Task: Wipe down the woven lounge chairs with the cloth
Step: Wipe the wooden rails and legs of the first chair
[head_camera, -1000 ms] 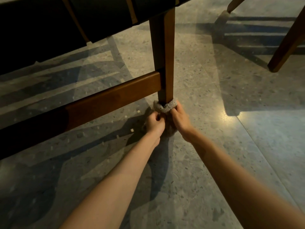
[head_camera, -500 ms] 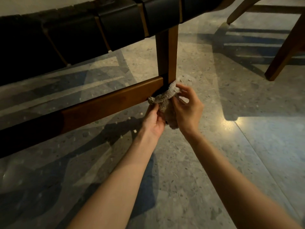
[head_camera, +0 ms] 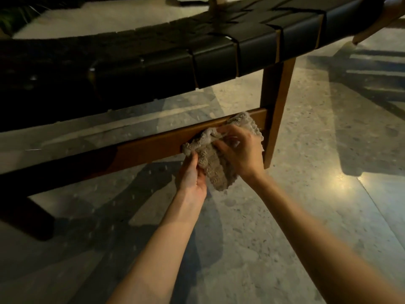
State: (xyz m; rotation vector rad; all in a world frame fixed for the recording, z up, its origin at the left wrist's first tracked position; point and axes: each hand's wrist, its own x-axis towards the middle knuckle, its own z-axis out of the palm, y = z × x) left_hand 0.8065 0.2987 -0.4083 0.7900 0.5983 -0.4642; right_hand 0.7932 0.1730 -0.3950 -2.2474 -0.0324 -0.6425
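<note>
Both hands, left hand (head_camera: 192,174) and right hand (head_camera: 238,152), grip cloth (head_camera: 215,170) at the rail (head_camera: 153,144); frame in progress, woven seat (head_camera: 197,60) likely pending.

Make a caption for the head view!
Left hand and right hand grip a cloth at the wooden rail of the woven chair.
</note>
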